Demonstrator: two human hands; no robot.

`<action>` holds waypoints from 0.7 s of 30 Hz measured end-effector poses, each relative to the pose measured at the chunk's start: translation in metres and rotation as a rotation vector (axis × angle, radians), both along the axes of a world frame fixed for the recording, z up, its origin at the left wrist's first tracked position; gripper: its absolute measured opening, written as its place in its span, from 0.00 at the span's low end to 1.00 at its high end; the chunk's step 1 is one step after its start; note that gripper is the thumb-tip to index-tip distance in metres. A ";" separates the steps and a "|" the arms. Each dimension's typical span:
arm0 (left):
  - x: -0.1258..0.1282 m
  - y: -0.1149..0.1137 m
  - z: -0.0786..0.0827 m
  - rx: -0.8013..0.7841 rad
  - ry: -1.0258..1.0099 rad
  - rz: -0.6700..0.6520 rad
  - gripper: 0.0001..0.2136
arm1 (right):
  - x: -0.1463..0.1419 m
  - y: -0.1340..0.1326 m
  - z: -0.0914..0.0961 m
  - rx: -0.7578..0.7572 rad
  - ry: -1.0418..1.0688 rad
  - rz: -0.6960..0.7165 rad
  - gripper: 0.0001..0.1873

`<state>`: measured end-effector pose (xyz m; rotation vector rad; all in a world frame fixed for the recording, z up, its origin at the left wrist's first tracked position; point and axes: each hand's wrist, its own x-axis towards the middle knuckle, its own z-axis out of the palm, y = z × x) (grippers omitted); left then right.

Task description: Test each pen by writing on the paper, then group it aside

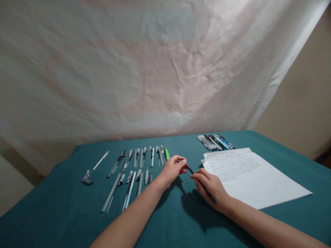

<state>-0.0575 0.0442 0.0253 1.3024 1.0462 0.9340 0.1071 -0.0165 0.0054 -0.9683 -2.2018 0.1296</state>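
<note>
Here's the slim, dark, rod-shaped pen [190, 169], held at a slant: its brownish far end sits pinched in the left fingers [182, 161], its shaft runs through the right fingers [200, 175], black near end poking out beneath them.

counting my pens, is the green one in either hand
No, the green pen lies on the cloth, while the left hand and the right hand hold a dark pen.

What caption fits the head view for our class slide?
Two hands hold a dark pen above teal cloth, beside paper bearing writing.
</note>
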 end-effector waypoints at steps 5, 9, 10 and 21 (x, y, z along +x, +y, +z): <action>0.015 -0.008 -0.014 0.044 -0.026 0.093 0.09 | 0.001 0.000 -0.005 0.033 -0.042 -0.017 0.11; 0.018 -0.012 -0.019 0.043 -0.041 0.124 0.08 | 0.000 -0.001 -0.007 0.021 -0.080 -0.009 0.11; 0.018 -0.013 -0.020 0.041 -0.044 0.128 0.08 | -0.001 -0.002 -0.008 0.021 -0.085 -0.009 0.11; 0.017 -0.009 -0.028 0.006 -0.114 0.146 0.09 | -0.005 -0.001 -0.004 0.029 -0.080 -0.002 0.12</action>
